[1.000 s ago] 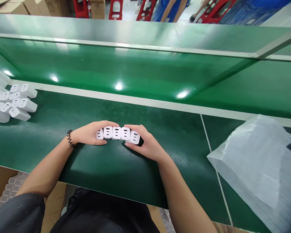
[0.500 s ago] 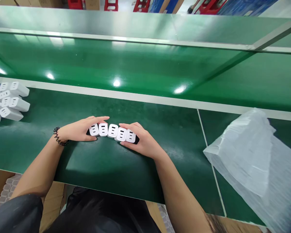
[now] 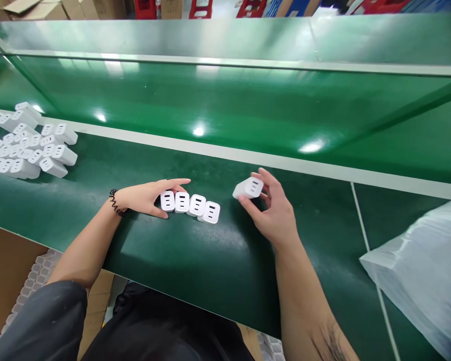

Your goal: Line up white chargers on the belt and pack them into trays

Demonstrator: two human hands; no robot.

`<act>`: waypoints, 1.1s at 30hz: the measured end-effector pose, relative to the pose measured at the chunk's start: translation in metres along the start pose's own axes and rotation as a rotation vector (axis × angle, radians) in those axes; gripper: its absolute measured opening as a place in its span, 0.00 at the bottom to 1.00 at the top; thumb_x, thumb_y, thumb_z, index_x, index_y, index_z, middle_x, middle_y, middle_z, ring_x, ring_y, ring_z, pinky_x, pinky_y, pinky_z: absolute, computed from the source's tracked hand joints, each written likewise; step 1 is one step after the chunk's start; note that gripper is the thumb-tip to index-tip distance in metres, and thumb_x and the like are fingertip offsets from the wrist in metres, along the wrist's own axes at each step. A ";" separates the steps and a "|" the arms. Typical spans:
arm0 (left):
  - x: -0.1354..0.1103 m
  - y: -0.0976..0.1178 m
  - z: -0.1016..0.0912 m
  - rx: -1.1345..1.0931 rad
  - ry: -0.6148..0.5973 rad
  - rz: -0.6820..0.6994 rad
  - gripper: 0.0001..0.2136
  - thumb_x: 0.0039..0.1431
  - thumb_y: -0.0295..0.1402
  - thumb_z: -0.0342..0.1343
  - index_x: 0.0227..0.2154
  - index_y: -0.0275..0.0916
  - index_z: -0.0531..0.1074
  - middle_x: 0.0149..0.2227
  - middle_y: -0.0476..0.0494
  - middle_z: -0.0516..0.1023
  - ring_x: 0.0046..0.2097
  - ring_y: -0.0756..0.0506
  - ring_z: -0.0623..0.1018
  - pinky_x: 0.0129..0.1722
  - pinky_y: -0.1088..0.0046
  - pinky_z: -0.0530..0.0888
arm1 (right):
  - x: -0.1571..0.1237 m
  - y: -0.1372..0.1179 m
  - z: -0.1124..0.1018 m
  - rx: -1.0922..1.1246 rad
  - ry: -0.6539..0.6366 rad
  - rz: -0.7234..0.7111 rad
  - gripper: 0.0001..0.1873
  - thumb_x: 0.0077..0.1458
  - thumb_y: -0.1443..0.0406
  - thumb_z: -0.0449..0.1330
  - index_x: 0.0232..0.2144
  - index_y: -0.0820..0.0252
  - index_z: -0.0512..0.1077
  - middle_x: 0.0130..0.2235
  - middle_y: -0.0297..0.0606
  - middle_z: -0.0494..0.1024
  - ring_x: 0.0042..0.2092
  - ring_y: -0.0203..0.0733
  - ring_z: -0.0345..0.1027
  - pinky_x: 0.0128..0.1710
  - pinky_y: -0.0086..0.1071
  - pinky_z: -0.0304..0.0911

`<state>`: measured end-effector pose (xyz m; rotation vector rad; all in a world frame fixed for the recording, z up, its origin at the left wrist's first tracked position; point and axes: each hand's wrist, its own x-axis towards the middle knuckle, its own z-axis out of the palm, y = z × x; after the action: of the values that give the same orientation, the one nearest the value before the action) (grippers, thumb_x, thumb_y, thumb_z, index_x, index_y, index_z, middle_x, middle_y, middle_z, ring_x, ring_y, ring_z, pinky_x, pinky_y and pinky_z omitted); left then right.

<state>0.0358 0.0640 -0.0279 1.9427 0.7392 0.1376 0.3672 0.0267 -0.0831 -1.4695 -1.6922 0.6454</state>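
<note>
A short row of several white chargers [image 3: 190, 205] lies on the dark green bench [image 3: 210, 255], port faces up. My left hand [image 3: 146, 196] rests flat against the row's left end, fingers stretched over the first charger. My right hand [image 3: 272, 208] is lifted just right of the row and pinches a single white charger [image 3: 249, 188] between thumb and fingers. A black coil band sits on my left wrist.
A heap of white chargers [image 3: 26, 145] lies at the far left. A stack of clear plastic bags [image 3: 424, 271] covers the right end. A glossy green conveyor belt [image 3: 225, 100] runs behind a pale rail. A tray of parts sits below the bench at lower left.
My right hand has pulled one charger off the right end of the row and lifted it to the right. The left hand stays at the row's left end.
</note>
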 end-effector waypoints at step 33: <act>0.011 0.016 0.018 0.176 0.116 0.015 0.43 0.54 0.43 0.65 0.67 0.45 0.49 0.56 0.42 0.72 0.54 0.40 0.73 0.54 0.63 0.69 | -0.026 -0.047 0.036 0.008 -0.279 -0.357 0.36 0.61 0.63 0.62 0.66 0.42 0.51 0.52 0.39 0.76 0.50 0.48 0.74 0.50 0.44 0.72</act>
<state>0.0584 0.0511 -0.0257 2.1222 0.8364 0.2014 0.3111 -0.0039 -0.0714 -1.0671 -2.0985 0.6799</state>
